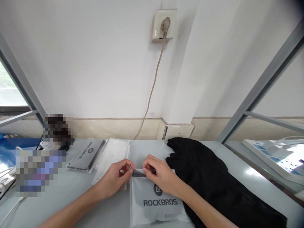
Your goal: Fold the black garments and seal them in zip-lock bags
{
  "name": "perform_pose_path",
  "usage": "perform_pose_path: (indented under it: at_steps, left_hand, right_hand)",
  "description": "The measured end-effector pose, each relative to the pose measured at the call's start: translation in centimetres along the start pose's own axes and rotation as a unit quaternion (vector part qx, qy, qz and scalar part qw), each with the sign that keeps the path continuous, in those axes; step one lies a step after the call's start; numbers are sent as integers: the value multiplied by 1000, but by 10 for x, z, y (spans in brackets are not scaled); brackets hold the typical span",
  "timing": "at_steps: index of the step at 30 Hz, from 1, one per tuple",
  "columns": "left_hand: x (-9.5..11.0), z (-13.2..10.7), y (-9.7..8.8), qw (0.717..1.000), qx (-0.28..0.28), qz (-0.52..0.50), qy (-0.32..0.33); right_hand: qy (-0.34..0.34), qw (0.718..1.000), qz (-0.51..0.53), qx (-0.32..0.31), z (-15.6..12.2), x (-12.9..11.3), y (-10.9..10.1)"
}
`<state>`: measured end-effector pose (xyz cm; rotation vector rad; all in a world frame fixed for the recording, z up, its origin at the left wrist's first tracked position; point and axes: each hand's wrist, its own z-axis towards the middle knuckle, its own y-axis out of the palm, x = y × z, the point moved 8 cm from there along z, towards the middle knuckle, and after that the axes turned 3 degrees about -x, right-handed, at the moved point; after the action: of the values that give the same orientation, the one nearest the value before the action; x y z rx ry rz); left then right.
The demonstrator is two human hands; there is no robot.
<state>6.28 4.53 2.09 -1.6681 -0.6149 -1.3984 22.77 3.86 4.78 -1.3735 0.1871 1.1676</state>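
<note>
A frosted plastic bag (155, 213) printed ROCKBROS lies in front of me, its top edge pointing away. My left hand (120, 174) pinches the bag's top left corner between thumb and finger. Farther right along the same edge, my right hand (158, 172) grips it with curled fingers, partly covering the printed logo. A dark strip shows at the bag's mouth between the hands. Something grey fills the bag, but its kind is hidden. Black fabric (204, 177) lies bunched to the right, beside my right forearm.
Flat frosted bags (114, 152) lie behind my left hand. Left of them is a filled ROCKBROS package (86, 155). Blurred-out items sit at far left near a white cable (14, 207). A wall socket (164, 25) holds a plug with a hanging cord. Grey metal posts (258, 85) flank the table.
</note>
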Motion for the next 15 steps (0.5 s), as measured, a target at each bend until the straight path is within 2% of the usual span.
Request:
perform_pose_path:
  at_steps: [3,7,10,15]
  left_hand:
    - [2,-1,0,999,-6,39,7]
    - [-4,-2,1,996,-18,83,-26]
    - [-1,-3,1,993,-24,119,-15]
    - [0,-2,6,997,-57,55,-11]
  right_hand:
    - [-6,1000,5,-9,-1,-3,2]
    - [-10,1000,0,-27,-2,-9,6]
    - [-15,999,-9,-38,-2,-12,7]
    - [-26,999,-9,-47,-2,-15,8]
